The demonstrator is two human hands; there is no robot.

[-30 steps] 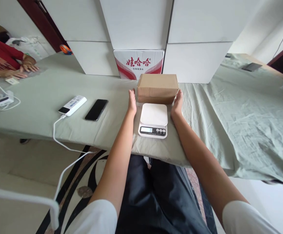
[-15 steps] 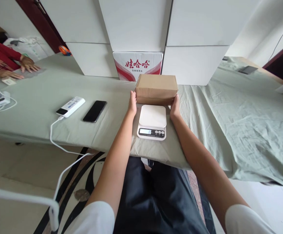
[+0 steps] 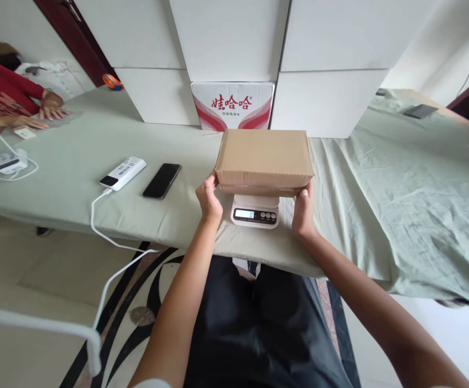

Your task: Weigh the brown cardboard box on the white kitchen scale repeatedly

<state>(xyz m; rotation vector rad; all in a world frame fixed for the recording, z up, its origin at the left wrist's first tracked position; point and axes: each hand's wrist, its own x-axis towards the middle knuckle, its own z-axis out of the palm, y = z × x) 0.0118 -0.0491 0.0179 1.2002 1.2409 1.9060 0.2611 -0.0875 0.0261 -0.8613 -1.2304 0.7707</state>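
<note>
Between my two hands is a brown cardboard box (image 3: pixel 264 156), held level above a white kitchen scale (image 3: pixel 254 217). My left hand (image 3: pixel 210 199) grips the box's left side near its front corner. On the right side my right hand (image 3: pixel 303 209) does the same, with the thumb at the front corner. The box hides most of the scale's weighing plate; the front panel shows, and its display appears to read 0. The fingers under and behind the box are out of sight.
Left of the scale lie a black phone (image 3: pixel 162 180) and a white power bank (image 3: pixel 123 173) with a cable (image 3: pixel 109 240) running off the table edge. A printed carton (image 3: pixel 234 108) stands behind, among white boxes (image 3: pixel 327 102). Another person's hands (image 3: pixel 50 108) rest at far left.
The box has been lifted off the table and drawn toward me, from behind the scale to over its plate. Both hands have moved with it.
</note>
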